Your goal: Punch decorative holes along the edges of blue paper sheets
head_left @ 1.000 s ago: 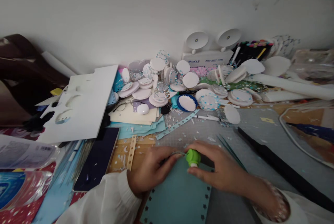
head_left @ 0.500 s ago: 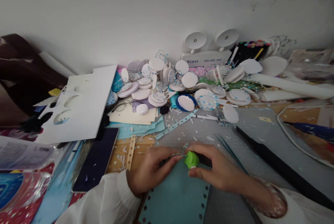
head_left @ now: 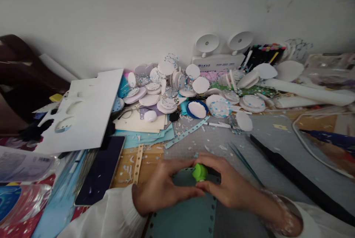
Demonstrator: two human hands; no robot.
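Edge work on a sheet of paper, seen from above the person's two hands. The teal sheet (head_left: 185, 216) lies on the grey mat (head_left: 235, 217), in front of the person, with small dark flower-shaped holes along its two long sides and along the part of its far edge that shows. The right hand (head_left: 231, 182) pinches a small green punch (head_left: 200, 173) — thumb at the near end, bent fingers at the far end — over the far edge of the sheet. The left hand (head_left: 162, 186) reaches over the sheet from the other side, its thumb and fingers spread well apart; the teal paper shows between them, and their tips come up just beside the punch and the right hand. Whether any left fingertip presses on the sheet cannot be told. The step in hand appears to be punching the far edge; the next move calls for the edge to sit squarely in the slot of the punch — evenly spaced from the last hole — with the sheet held steady under a firm squeeze. About the hands: tweezers (head_left: 246, 164) and a long black tool (head_left: 299, 180) to the right; a cream strip (head_left: 138, 164) and a phone (head_left: 100, 171) to the left, on the bench (head_left: 151, 156); beyond, a punched blue strip (head_left: 187, 132).
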